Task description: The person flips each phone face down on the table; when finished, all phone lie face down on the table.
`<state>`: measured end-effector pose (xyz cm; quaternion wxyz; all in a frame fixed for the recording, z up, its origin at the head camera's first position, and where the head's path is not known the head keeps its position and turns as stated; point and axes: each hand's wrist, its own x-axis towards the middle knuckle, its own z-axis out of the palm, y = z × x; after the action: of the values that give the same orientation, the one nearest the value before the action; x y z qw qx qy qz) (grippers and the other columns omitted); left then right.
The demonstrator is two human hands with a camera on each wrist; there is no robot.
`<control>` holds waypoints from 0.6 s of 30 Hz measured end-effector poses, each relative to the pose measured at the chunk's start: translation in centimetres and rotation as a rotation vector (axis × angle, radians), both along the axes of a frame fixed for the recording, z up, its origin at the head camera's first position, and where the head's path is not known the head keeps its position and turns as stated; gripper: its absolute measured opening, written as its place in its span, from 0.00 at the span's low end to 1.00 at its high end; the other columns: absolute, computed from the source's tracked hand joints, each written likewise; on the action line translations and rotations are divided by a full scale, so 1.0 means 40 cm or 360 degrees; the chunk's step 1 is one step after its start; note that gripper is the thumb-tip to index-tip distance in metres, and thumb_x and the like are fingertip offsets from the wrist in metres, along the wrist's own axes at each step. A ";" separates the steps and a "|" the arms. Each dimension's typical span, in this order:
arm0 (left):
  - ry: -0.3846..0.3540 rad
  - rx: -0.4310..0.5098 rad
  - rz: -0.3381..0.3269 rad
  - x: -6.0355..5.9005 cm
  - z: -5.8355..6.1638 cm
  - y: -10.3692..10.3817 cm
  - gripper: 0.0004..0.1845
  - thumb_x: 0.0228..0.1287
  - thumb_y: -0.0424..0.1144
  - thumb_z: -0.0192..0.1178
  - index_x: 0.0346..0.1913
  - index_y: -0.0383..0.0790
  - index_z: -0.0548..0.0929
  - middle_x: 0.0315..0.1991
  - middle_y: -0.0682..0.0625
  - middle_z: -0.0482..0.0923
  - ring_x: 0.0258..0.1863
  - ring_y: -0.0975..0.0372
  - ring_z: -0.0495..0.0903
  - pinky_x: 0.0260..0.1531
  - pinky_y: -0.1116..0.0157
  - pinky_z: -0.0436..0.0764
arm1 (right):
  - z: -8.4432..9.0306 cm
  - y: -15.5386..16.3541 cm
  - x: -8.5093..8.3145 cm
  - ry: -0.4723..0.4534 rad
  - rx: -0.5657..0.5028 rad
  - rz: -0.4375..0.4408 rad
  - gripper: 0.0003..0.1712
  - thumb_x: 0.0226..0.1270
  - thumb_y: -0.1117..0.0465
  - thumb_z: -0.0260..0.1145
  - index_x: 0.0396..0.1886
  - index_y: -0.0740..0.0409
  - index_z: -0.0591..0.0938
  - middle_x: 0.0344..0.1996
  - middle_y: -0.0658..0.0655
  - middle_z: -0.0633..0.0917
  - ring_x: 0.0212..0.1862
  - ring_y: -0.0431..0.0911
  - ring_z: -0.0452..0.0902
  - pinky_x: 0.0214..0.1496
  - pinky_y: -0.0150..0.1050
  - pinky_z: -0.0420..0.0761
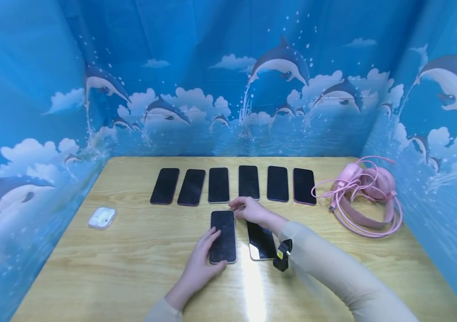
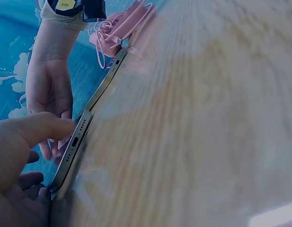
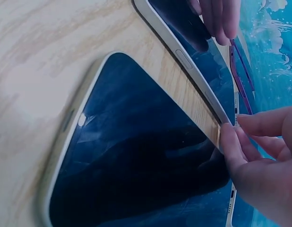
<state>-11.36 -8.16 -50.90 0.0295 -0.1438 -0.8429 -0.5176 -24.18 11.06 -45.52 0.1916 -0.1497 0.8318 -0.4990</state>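
A dark-screened smartphone [image 1: 223, 237] lies face up on the wooden table, long side toward the body. My left hand [image 1: 199, 264] grips its lower end, thumb at the bottom right corner and fingers along the left edge. In the left wrist view that thumb presses beside the charging port on the phone's edge [image 2: 73, 144]. Thumb and fingertips of my right hand [image 1: 252, 210] pinch the same phone's top right corner, shown in the right wrist view at the pale frame [image 3: 202, 90]. Under the right forearm lies a second smartphone [image 1: 261, 241], its upper end partly covered.
Behind the hands, several phones form a row, among them a leftmost one [image 1: 165, 186] and a rightmost one [image 1: 304, 186]. Pink headphones [image 1: 377, 183] with a looped cable sit at the right. A small white case [image 1: 102, 218] lies on the left. Dolphin-print curtains [image 1: 228, 89] enclose the table [image 1: 131, 268].
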 end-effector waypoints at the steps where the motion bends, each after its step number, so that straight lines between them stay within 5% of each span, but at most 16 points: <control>1: -0.0002 -0.0021 -0.0007 0.000 0.000 -0.002 0.43 0.43 0.32 0.74 0.67 0.38 0.69 0.71 0.41 0.59 0.68 0.44 0.59 0.65 0.45 0.61 | -0.002 -0.002 -0.002 0.0010 0.0024 0.0008 0.19 0.60 0.78 0.59 0.53 0.73 0.77 0.45 0.64 0.81 0.48 0.54 0.78 0.50 0.40 0.81; 12: 0.0084 -0.0248 -0.0002 -0.009 0.004 -0.004 0.45 0.42 0.34 0.76 0.67 0.31 0.66 0.67 0.36 0.64 0.66 0.45 0.63 0.65 0.47 0.64 | -0.002 -0.020 -0.013 0.0096 0.0326 0.0075 0.25 0.52 0.82 0.61 0.51 0.66 0.81 0.43 0.57 0.83 0.42 0.45 0.76 0.46 0.34 0.79; 18: 0.0041 -0.0277 -0.0011 -0.016 0.013 -0.008 0.46 0.42 0.36 0.77 0.67 0.31 0.66 0.67 0.36 0.64 0.65 0.45 0.64 0.65 0.48 0.64 | 0.002 -0.015 -0.020 0.0051 0.0335 0.0218 0.31 0.48 0.83 0.67 0.55 0.66 0.78 0.50 0.59 0.81 0.45 0.46 0.74 0.49 0.35 0.80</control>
<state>-11.98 -8.48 -50.36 0.0260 -0.1555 -0.8838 -0.4405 -24.96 10.45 -45.46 0.2266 -0.1932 0.8704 -0.3922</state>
